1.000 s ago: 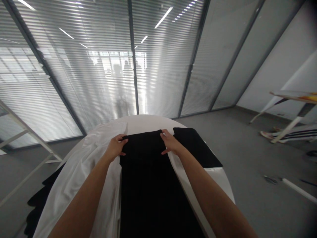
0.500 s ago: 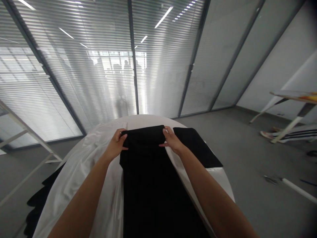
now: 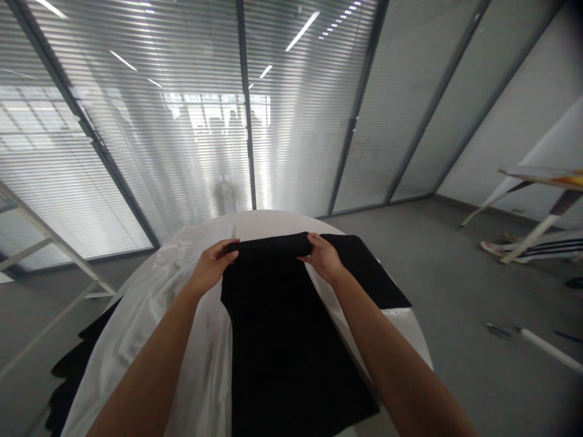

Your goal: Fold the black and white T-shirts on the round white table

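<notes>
A long piece of black cloth (image 3: 291, 340) lies lengthwise before me, its far end doubled into a narrow fold or roll. My left hand (image 3: 213, 264) pinches the left end of this fold, thumb on the near side and fingers behind. At the right end, my right hand (image 3: 324, 258) grips the fold between thumb and fingers. The near edge of the cloth shows at the bottom of the view. Just right of my right hand lies a second, flat black cloth (image 3: 373, 273).
A white rounded table (image 3: 268, 221) carries the cloths, with rumpled white satiny fabric (image 3: 150, 309) on its left. More black fabric (image 3: 75, 370) hangs at lower left. A white metal frame (image 3: 59, 243) stands left; another table (image 3: 542, 176) stands right. Glass panels with blinds (image 3: 191, 121) rise behind.
The far end of the black cloth has turned into a narrower, tighter fold. The cloth has shifted away from me, bringing its near edge into view. Both hands keep their hold.
</notes>
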A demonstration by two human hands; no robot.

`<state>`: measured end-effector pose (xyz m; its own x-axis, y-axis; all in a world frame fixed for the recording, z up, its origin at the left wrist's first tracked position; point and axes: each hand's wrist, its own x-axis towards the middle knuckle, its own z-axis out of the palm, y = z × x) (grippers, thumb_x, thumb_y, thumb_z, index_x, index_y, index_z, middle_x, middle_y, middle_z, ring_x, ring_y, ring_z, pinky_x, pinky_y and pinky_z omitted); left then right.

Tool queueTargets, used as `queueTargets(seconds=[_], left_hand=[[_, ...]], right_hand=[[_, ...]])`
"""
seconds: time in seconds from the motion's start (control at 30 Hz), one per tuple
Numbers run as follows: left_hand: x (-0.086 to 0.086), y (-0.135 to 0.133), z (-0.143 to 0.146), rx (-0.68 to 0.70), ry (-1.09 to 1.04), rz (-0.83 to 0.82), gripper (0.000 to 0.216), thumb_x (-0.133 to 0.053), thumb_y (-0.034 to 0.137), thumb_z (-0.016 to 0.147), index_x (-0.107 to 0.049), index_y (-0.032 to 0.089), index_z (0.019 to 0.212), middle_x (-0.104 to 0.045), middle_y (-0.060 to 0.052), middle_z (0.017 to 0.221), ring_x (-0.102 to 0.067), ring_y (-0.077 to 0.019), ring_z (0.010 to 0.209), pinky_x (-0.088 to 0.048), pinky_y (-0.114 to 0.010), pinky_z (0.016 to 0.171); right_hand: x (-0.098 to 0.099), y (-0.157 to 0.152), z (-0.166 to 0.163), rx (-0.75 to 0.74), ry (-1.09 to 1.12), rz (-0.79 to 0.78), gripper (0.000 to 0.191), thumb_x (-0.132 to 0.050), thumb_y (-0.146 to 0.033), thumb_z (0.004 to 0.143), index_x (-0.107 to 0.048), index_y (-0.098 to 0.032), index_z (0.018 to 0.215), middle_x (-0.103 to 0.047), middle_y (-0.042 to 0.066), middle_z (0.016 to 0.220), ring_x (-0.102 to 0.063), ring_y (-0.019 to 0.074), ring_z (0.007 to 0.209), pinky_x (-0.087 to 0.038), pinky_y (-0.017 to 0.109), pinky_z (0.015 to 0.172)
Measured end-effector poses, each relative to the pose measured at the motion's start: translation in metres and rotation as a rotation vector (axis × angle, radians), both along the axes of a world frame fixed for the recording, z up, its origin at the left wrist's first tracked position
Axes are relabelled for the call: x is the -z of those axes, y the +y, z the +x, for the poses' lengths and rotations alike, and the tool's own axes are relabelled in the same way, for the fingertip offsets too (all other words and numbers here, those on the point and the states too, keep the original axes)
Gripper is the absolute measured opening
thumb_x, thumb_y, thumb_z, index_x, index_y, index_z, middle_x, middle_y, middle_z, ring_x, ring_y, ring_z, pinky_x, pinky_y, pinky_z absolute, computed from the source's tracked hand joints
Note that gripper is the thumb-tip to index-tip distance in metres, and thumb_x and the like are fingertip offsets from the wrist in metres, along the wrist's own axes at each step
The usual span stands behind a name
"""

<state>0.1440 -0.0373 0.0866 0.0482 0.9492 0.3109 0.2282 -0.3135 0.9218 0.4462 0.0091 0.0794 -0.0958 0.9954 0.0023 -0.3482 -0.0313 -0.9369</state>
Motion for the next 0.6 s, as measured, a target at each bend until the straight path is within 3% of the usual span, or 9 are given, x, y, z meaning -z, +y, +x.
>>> queueTargets(seconds=[0.13,0.27,0.43,0.6], left_hand=[[-0.001,-0.003,0.002,-0.019,-0.002,0.038,0.044,-0.073,0.043,0.075,-0.07,0.018,0.112,-0.071,-0.007,0.106,-0.064,-0.0246,0.1,-0.049,-0.037,0.093],[-0.001,-0.004,0.002,0.013,-0.01,0.09,0.029,-0.074,0.035,0.073,-0.072,0.018,0.097,-0.072,-0.005,0.097,-0.064,-0.0226,0.095,-0.048,-0.034,0.088],[-0.005,-0.004,-0.008,0.112,0.078,0.027,0.023,-0.072,0.028,0.071,-0.072,0.018,0.092,-0.07,-0.004,0.09,-0.064,-0.0213,0.086,-0.049,-0.032,0.081],[-0.013,-0.007,-0.01,0.171,0.11,-0.029,0.022,-0.071,0.024,0.069,-0.073,0.018,0.09,-0.07,-0.005,0.09,-0.063,-0.0208,0.085,-0.048,-0.031,0.078]], right_hand=[[0.002,0.001,0.002,0.011,0.018,0.061,0.021,-0.058,-0.039,0.07,-0.047,-0.024,0.079,-0.058,0.0,0.084,-0.056,0.0199,0.089,-0.051,0.031,0.074],[0.005,0.001,0.002,-0.006,0.072,0.057,0.017,-0.057,-0.034,0.067,-0.051,-0.023,0.079,-0.058,0.002,0.081,-0.056,0.0205,0.085,-0.05,0.029,0.07],[0.001,-0.001,0.004,-0.05,0.017,0.005,0.02,-0.054,-0.03,0.062,-0.059,-0.02,0.078,-0.06,0.004,0.078,-0.055,0.022,0.08,-0.048,0.031,0.067],[-0.001,-0.003,0.01,-0.132,-0.048,0.017,0.017,-0.05,-0.026,0.056,-0.063,-0.017,0.064,-0.056,0.005,0.066,-0.051,0.0195,0.068,-0.043,0.029,0.059]])
